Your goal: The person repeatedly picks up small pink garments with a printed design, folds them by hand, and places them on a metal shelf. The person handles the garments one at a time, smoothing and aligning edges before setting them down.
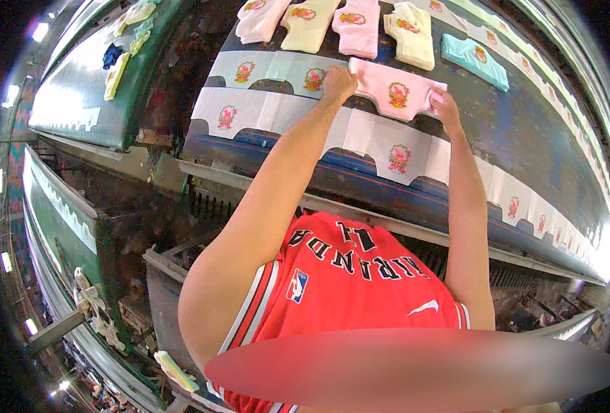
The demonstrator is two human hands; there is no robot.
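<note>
A pink fabric piece [382,77] with a printed emblem is stretched between my hands above the dark printing table [522,134]. My left hand [341,84] grips its left corner. At the opposite corner, my right hand [445,109] pinches the cloth, with a bit of it folded at the fingers. The piece looks several layers thick along its lower edge. Left of it, a row of pale grey-green printed pieces [284,72] lies flat, partly behind my left hand. Nearer to me runs a row of white printed pieces [372,134], crossed by my forearms.
Beyond my hands lie folded pink stacks [359,33], cream stacks [413,41] and a turquoise stack [475,59]. A metal rail [315,199] edges the table before me. Another long table [93,88] stands left across a gap, with yellow cloths [118,75] on it.
</note>
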